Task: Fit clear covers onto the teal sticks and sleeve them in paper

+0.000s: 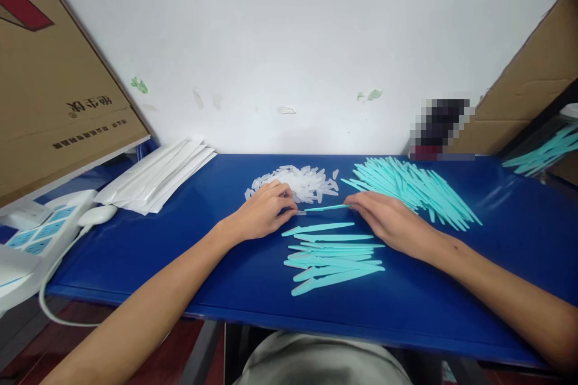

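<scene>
My right hand pinches one end of a turquoise eyebrow razor, which points left. Between the fingertips of my left hand is a small translucent blade cap, close to the razor's far end. Whether cap and razor touch, I cannot tell. Behind my left hand lies a heap of loose translucent caps. A large pile of turquoise razors spreads beyond my right hand. Nearer me, several more razors lie roughly side by side, their blade ends to the left.
All this lies on a blue tabletop against a white wall. At left are a stack of white sheets or bags, a white power strip with a cable, and a cardboard box. A clear container with turquoise razors stands far right.
</scene>
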### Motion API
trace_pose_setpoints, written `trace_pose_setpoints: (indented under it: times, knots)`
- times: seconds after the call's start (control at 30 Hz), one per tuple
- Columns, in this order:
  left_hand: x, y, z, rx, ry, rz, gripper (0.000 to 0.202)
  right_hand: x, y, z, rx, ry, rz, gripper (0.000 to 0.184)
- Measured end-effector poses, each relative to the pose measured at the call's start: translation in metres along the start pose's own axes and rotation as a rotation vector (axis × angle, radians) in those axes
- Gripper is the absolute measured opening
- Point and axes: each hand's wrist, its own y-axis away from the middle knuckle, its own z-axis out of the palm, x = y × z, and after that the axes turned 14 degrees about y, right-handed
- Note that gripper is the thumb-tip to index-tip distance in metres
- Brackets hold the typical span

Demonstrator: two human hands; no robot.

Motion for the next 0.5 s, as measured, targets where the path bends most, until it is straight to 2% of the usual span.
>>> trace_pose_setpoints:
  times: [0.27, 0.5]
  knots:
    - [0.0, 0.0, 0.002, 0.016, 0.014, 0.003, 0.022, -0.001, 0.0, 0.0, -0.023, -0.022, 0.011, 0.035]
    - [0.006, -0.005, 0.009, 0.01, 0.017, 0.053, 0.028, -0.017, -0.01, 0.009, -0.012, -0.073, 0.003, 0.034]
